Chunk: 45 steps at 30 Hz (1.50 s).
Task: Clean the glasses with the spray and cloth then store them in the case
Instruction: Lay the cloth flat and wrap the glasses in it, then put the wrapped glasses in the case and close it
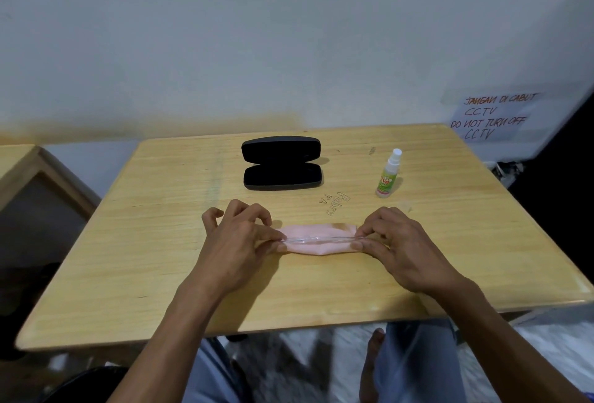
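Head view: left hand point(238, 242) and right hand point(401, 245) pinch their fingers onto opposite ends of clear glasses point(318, 238) resting on the pink cloth point(315, 246), likely steadying them; open case point(281, 163) and spray point(389, 174) wait behind on the desk point(160, 242).

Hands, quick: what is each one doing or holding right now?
Left hand: pinched shut on the left end of the glasses, over the pink cloth.
Right hand: pinched shut on their right end.
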Each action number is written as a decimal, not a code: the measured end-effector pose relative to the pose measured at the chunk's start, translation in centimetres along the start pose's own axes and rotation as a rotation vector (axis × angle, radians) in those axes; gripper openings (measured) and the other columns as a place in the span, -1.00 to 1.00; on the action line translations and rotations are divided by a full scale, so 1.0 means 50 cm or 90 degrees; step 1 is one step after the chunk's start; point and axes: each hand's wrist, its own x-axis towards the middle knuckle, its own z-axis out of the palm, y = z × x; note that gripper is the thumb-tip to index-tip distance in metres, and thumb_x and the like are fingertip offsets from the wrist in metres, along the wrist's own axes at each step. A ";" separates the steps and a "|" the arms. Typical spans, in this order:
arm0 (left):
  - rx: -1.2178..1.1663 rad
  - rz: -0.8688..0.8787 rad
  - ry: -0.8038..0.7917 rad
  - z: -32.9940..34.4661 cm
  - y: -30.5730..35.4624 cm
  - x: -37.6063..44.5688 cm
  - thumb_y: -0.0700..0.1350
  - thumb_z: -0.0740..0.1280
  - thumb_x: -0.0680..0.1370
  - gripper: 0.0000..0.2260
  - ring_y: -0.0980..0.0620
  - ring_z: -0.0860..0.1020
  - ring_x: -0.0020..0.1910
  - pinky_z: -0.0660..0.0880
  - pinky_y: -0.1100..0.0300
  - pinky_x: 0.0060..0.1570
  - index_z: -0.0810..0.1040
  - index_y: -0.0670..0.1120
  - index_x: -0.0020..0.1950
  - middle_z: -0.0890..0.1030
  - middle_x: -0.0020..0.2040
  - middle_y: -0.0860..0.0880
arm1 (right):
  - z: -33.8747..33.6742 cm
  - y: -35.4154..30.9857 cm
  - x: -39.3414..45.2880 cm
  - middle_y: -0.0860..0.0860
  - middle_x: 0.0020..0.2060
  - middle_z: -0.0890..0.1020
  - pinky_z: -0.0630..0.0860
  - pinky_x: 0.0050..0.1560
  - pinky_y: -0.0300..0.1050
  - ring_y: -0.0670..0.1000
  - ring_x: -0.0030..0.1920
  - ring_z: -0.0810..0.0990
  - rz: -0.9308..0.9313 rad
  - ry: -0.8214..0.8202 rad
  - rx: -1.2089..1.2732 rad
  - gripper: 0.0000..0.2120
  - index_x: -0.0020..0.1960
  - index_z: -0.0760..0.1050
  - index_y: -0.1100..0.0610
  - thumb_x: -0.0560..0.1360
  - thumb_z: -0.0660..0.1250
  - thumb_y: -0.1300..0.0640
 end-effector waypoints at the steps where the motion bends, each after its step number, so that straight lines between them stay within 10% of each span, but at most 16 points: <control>1: 0.003 -0.002 0.007 -0.007 -0.006 0.005 0.23 0.35 0.48 -0.80 0.10 0.36 0.16 0.01 0.07 0.12 0.68 0.28 0.03 0.51 0.06 0.25 | 0.000 -0.003 0.011 -0.18 -0.12 0.56 0.43 -0.05 -0.17 -0.17 -0.01 0.49 -0.009 0.007 -0.001 -0.90 -0.05 0.64 0.00 0.50 0.44 -0.01; 27: -0.018 -0.059 0.054 0.000 -0.172 0.220 0.19 0.40 0.47 -0.86 0.04 0.36 0.19 0.00 0.12 0.03 0.71 0.25 -0.03 0.54 0.02 0.21 | 0.075 0.043 0.300 -0.09 -0.09 0.57 0.48 -0.03 -0.04 -0.04 -0.02 0.51 -0.021 0.027 0.017 -0.90 -0.07 0.65 0.05 0.52 0.44 0.02; 33: -0.072 -0.072 0.045 -0.004 -0.168 0.218 0.17 0.45 0.45 -0.77 0.03 0.38 0.20 0.03 0.11 0.04 0.40 0.37 -0.22 0.67 0.01 0.14 | 0.073 0.041 0.297 -0.14 -0.12 0.58 0.50 -0.03 0.00 -0.02 -0.03 0.52 -0.008 0.008 0.033 -0.89 -0.08 0.66 0.02 0.49 0.47 -0.01; 45: -0.053 -0.092 -0.022 -0.008 -0.172 0.224 0.21 0.37 0.49 -0.88 0.08 0.30 0.18 0.01 0.11 0.00 0.67 0.27 -0.03 0.56 0.06 0.18 | 0.066 0.028 0.295 -0.06 -0.12 0.62 0.37 -0.11 -0.14 -0.04 -0.07 0.47 0.021 0.014 0.006 -0.90 -0.08 0.68 0.01 0.48 0.48 -0.01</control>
